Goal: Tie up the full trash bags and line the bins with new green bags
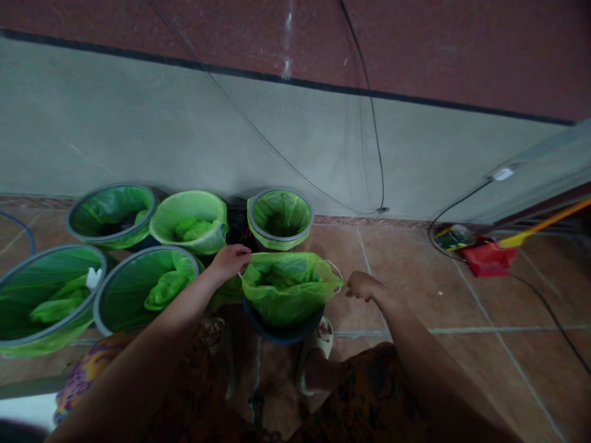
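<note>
A green plastic bag (284,301) sits in a dark blue bin (284,335) on the floor between my feet. My left hand (231,261) pinches the bag's upper left edge. On the other side my right hand (364,287) grips its right corner and pulls it out to a point past the bin. The bag's mouth is stretched wide between both hands, and its inside lies in folds. Part of a thin white wire handle (336,269) shows near the right corner.
Several bag-lined bins stand to the left, including a pale one (188,215); another lined bin (280,215) is by the wall. At right lie a red dustpan (489,255) with a yellow handle, a can (455,237) and a black cable (549,307).
</note>
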Demonstrator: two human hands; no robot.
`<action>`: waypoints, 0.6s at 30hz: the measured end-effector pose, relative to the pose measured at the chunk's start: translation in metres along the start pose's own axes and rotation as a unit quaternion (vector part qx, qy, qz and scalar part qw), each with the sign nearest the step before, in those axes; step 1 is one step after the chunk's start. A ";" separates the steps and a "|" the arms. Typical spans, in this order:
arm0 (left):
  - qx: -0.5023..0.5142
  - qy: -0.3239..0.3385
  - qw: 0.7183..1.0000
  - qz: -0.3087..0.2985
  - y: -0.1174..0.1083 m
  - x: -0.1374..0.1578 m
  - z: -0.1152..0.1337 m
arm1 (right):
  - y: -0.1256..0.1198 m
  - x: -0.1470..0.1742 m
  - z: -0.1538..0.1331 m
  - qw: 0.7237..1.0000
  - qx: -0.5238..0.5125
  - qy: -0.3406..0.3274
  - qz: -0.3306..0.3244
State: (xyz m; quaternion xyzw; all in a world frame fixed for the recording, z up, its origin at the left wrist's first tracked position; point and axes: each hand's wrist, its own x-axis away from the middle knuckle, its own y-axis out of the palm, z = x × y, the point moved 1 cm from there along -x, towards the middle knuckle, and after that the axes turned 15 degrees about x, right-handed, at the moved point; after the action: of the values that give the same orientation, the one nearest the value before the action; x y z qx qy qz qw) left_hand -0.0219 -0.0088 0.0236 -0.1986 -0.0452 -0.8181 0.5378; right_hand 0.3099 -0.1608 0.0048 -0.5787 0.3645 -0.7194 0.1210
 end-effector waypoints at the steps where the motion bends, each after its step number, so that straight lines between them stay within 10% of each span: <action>1: -0.003 0.001 1.000 0.000 0.000 0.000 0.000 | 0.006 -0.003 0.001 1.000 -0.025 0.003 -0.019; 11: -0.020 0.012 1.000 -0.010 -0.001 0.002 0.000 | 0.036 -0.016 -0.011 0.926 -0.370 0.062 -0.037; 18: 0.006 0.026 0.999 0.022 -0.002 0.003 0.012 | -0.009 0.009 -0.013 0.904 -0.418 -0.048 0.073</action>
State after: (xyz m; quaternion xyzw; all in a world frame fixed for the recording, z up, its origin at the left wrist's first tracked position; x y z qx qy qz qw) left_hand -0.0213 -0.0074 0.0364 -0.1745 -0.0319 -0.8110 0.5576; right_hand 0.2974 -0.1542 0.0167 -0.5818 0.6669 -0.4613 -0.0628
